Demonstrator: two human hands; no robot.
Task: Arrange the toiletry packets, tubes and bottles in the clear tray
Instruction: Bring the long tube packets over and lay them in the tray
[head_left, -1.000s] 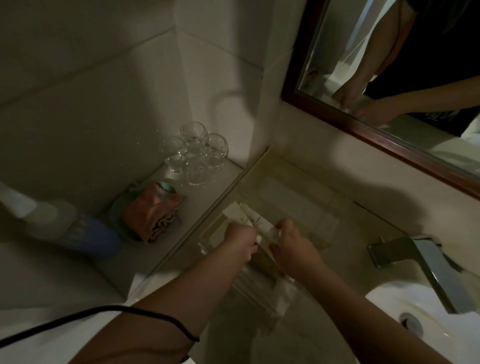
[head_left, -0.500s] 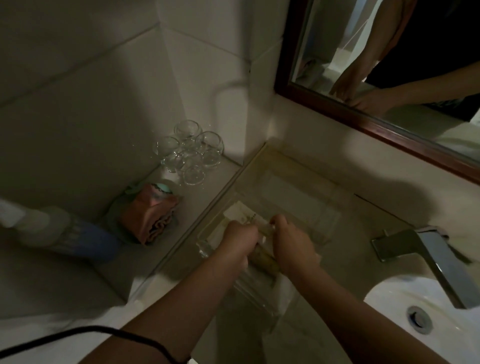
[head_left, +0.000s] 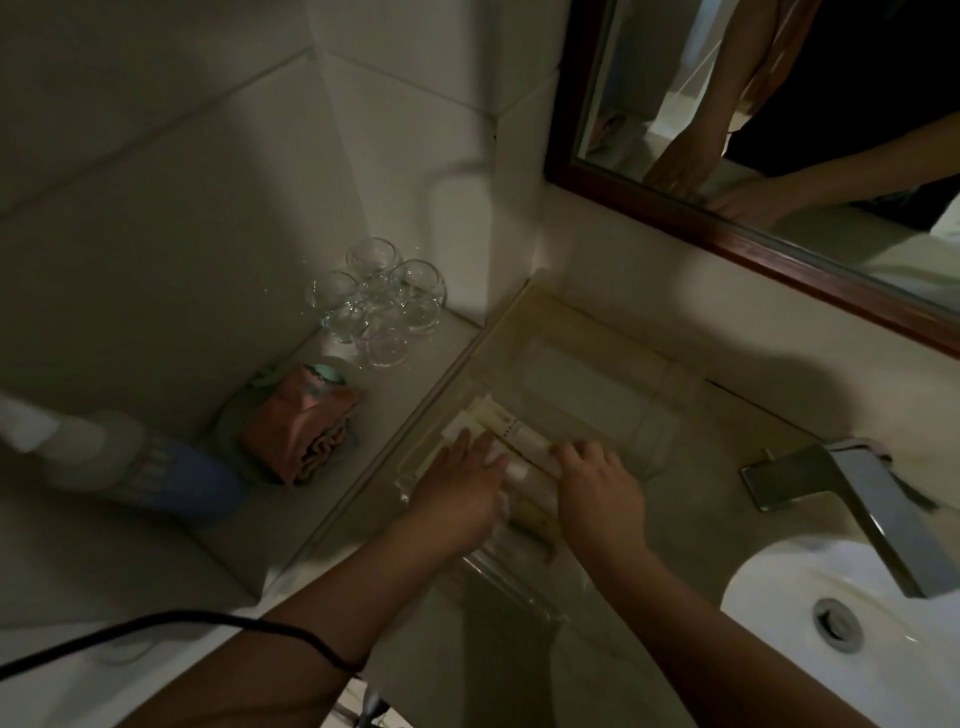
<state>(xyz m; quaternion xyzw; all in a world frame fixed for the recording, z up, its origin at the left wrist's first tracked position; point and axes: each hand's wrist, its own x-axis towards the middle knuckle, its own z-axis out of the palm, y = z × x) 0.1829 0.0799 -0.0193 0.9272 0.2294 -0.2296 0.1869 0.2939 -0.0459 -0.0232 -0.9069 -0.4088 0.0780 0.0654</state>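
Centre of the frame: your left hand (head_left: 457, 480) lies flat, fingers extended, on the pale packets (head_left: 475, 423) inside the clear tray (head_left: 670, 410) on the countertop. Your right hand (head_left: 597, 486), just beside it, curls over a cream tube (head_left: 522, 439) lying in the tray (whether it truly grips cannot be told in this dim light). Upper left of the hands, a cluster of glasses (head_left: 379, 301) stands in the corner; the faucet (head_left: 841, 486) and basin (head_left: 779, 613) occupy the lower right, the mirror (head_left: 779, 130) the upper right.
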